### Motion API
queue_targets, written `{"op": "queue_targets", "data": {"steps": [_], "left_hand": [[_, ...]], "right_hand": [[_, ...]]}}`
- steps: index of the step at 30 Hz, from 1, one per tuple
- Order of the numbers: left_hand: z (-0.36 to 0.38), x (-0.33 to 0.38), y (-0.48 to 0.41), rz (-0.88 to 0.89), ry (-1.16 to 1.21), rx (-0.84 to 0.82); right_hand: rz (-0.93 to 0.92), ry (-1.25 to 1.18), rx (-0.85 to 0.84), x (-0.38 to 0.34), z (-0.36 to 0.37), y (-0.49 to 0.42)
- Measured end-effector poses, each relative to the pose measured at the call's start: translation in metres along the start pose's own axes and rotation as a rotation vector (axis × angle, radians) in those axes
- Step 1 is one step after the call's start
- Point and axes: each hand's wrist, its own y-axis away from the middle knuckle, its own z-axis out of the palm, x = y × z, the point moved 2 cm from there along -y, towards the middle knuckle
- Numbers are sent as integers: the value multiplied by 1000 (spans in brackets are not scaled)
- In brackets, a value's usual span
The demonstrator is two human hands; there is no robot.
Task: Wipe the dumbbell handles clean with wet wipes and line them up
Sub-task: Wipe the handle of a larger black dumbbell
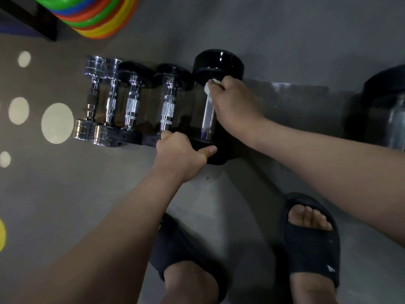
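Five dumbbells sit in a row on the grey floor. Right hand pinches a white wet wipe against the handle of the big black dumbbell at the row's right end — left hand grips its near head, thumb laid along it.

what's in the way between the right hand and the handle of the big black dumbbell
Nothing visible does. The right hand holds the wet wipe against the handle of the big black dumbbell, so only the wipe lies between them. The left hand grips that dumbbell's near head, clear of the handle.
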Motion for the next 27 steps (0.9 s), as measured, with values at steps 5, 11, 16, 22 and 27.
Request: {"op": "queue_targets", "data": {"steps": [5, 11, 16, 22, 27], "left_hand": [[1, 1, 3, -17, -11, -3], [4, -1, 1, -27, -27, -2], [6, -3, -2, -25, -43, 13], [8, -5, -4, -18, -42, 21], [6, -4, -2, -21, -36, 12]], "right_hand": [[-72, 304, -61, -10, 2, -2], [22, -193, 44, 16, 8, 7], [72, -404, 155, 24, 15, 12], [-54, -536, 92, 18, 15, 39], [585, -882, 139, 17, 22, 9]]}}
